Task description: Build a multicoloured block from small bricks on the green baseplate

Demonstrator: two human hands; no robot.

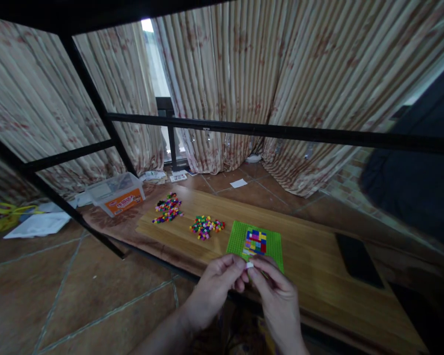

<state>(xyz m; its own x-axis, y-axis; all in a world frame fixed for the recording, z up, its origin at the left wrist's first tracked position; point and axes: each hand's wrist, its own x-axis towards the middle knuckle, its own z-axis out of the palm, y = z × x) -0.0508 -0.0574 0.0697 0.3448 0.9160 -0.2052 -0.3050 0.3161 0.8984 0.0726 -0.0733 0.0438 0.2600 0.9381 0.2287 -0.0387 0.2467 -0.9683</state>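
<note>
"While your right hand (277, 288) and left hand (214, 283) meet over the near edge of the green baseplate (275, 242), what does the right one have?"

"It is grasping a small white brick (249, 265), pinched between your thumb and fingers."

"And your left?"

"Its fingertips are drawn together right at the brick's left end; too little shows there to tell whether they grip it too or only touch it."

"What lies just beyond your fingers?"

"Your patch of coloured bricks (257, 241), red, blue, white and yellow among them, set close together on the baseplate, which lies flat on the wooden table (311, 266)."

"To the left?"

"Two loose heaps on the table: the nearer pile (206, 227) of mixed bricks, then the farther pile (168, 209) toward the far left end."

"Past those?"

"A clear plastic box (111, 190) with an orange label (126, 201), on brown fabric (114, 227)."

"And on your right?"

"A flat dark slab (358, 259) on the table, well apart from your hands."

"Farthest out?"

"A black metal rail (244, 129) crosses ahead of you; on the far side, patterned curtains (240, 74) hang, with a white paper (239, 183) on the tiled floor (259, 185)."
</note>
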